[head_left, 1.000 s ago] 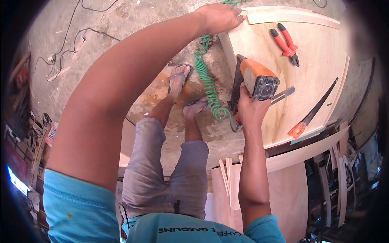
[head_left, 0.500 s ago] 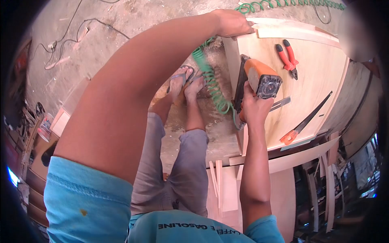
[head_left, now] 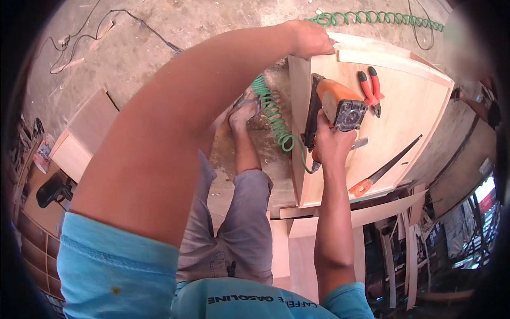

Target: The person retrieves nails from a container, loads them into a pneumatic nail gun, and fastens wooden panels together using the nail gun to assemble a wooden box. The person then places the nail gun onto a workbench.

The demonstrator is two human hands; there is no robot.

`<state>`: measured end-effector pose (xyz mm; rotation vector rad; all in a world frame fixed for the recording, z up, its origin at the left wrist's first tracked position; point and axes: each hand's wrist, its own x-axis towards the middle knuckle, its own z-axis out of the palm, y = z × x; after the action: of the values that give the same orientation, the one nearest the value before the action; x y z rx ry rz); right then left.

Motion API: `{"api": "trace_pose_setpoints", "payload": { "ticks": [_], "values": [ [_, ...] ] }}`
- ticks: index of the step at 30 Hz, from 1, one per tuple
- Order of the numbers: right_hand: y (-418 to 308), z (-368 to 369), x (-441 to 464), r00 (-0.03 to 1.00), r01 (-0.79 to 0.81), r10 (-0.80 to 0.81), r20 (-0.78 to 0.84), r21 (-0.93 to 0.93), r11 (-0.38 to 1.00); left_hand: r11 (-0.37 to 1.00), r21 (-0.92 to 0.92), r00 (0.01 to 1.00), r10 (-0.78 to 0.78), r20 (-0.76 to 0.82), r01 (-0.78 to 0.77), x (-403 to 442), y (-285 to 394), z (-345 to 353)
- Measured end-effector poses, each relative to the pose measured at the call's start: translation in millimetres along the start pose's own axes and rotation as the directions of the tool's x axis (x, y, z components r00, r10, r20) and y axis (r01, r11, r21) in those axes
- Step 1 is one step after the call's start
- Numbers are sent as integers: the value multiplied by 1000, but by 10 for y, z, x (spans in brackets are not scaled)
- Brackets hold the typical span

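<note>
My right hand [head_left: 334,143] is wrapped round the handle of an orange and black air nail gun [head_left: 332,100], whose long black side lies along the near edge of a pale wooden panel [head_left: 404,101]. A green coiled hose [head_left: 273,114] runs to the gun's handle end. At the panel's upper left corner my left hand [head_left: 312,40] grips the wooden edge, fingers curled over beside a wooden strip [head_left: 382,57]. On the panel lie red-handled pliers [head_left: 373,93], an orange-handled handsaw [head_left: 388,167] and a metal blade-like piece [head_left: 360,143], partly hidden by my right hand.
Below the panel stand thin wooden boards and strips [head_left: 361,215]. A black cable [head_left: 143,26] crosses the concrete floor at upper left. A wooden box [head_left: 79,135] stands at left. At the far right a person's arm [head_left: 475,109] shows.
The view has shifted a little, so the panel and tools sit slightly more to the left. Both hands keep their holds. Another person's arm has come into view at right.
</note>
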<state>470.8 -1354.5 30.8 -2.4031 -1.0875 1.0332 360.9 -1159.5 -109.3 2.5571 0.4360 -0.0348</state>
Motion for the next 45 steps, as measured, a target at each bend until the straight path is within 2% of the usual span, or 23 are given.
{"api": "trace_pose_setpoints", "payload": {
  "ticks": [5,11,15,18,20,21,23,24,25,26,27,28,31,34,35,38,41,44,45],
  "values": [
    [-66,-33,-22,999,-26,28,28,-66,997,1000,-7,993,-6,-114,5,-136,29,31],
    [-87,-34,-13,1000,-9,10,19,-77,997,1000,-13,1000,-13,24,14,-144,93,-135],
    [65,-32,-10,995,99,-97,18,-165,981,999,20,999,-35,-26,36,-83,33,17],
    [76,-22,-43,1000,30,-29,12,-57,998,999,6,996,-38,-86,39,-127,33,64],
    [84,-26,-41,998,57,-57,11,-70,996,999,17,992,-29,-123,31,-145,29,74],
    [87,-23,-33,997,72,-72,11,-75,995,986,-118,982,-135,-134,120,-172,37,87],
    [165,5,-35,989,142,-145,-29,-80,987,881,-383,933,-342,-113,277,-249,155,86],
    [191,15,-25,982,178,-183,-51,-82,981,799,-491,808,-521,-276,347,-284,289,144],
    [179,8,-16,994,95,-97,-50,-33,995,702,-604,620,-675,-399,377,-334,477,327],
    [156,1,-22,999,9,-8,-43,18,1000,599,-713,387,-794,-469,364,-393,651,520],
    [150,3,-12,999,-26,28,-43,40,999,379,-856,444,-872,-204,350,-450,774,686],
    [145,5,-3,997,-61,64,-43,61,996,122,-928,497,-864,74,351,-497,900,848],
    [61,-58,33,998,-46,51,-45,95,994,-53,-994,487,-868,94,96,-368,1446,1147],
    [-70,-111,92,999,-44,46,-27,85,995,-377,-925,525,-797,299,-44,-381,1648,681],
    [-109,-126,116,999,-37,38,-18,66,997,-328,-944,512,-818,261,-42,-391,1698,585],
    [-216,-102,172,1000,13,-13,12,11,1000,-454,-889,554,-757,347,-64,-551,1750,47],
    [-292,-62,204,998,34,-35,44,14,999,-489,-857,455,-808,374,-164,-494,1722,171],
    [-335,-27,220,999,11,-12,49,29,1000,-559,-799,410,-797,443,-223,-393,1604,161],
    [-325,-21,239,998,30,-31,47,18,999,-481,-863,367,-839,402,-154,-344,1608,222]
  ]
}}
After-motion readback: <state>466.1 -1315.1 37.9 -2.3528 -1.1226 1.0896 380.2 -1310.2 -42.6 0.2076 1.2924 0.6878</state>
